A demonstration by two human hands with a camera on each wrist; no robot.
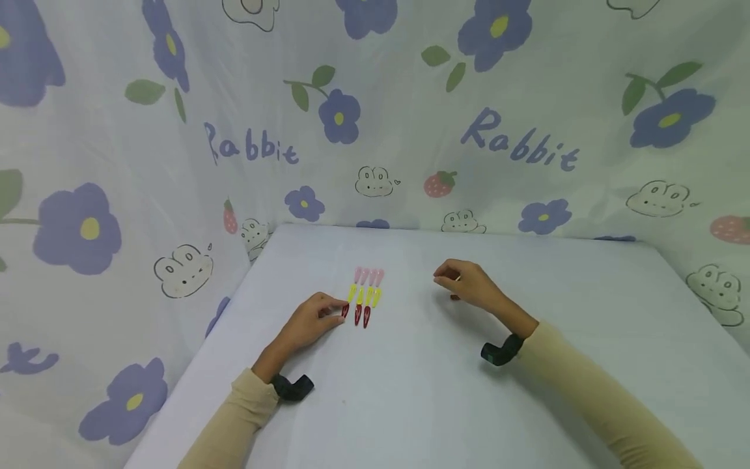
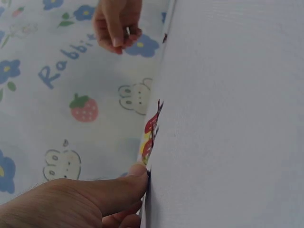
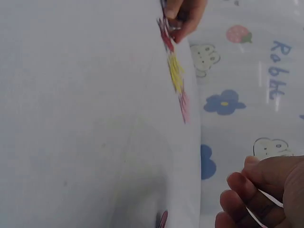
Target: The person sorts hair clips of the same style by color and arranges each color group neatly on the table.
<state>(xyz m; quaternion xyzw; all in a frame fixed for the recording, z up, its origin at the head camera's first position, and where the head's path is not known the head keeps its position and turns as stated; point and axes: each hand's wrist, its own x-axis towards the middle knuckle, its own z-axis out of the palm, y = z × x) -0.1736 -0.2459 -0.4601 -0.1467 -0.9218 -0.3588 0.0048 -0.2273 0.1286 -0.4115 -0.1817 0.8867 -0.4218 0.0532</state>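
Observation:
Snap hair clips lie in rows on the white table: pink clips [image 1: 372, 276] at the back, yellow clips [image 1: 360, 296] in the middle, dark red clips [image 1: 366, 317] in front. At the left end of the red row, my left hand [image 1: 313, 319] pinches a dark red hair clip [image 1: 345, 311] between thumb and finger, low at the tabletop. My right hand [image 1: 469, 284] hovers to the right of the rows, fingers loosely bent and holding nothing. Beneath it, partly hidden in the head view, one more dark red clip [image 3: 163, 219] lies on the table.
The white table [image 1: 410, 404] stretches out around both hands. Behind it and at the sides hangs a curtain [image 1: 398, 85] printed with flowers, rabbits and strawberries. A dark camera mount [image 1: 293, 387] sits on the left wrist, another mount [image 1: 502, 350] on the right.

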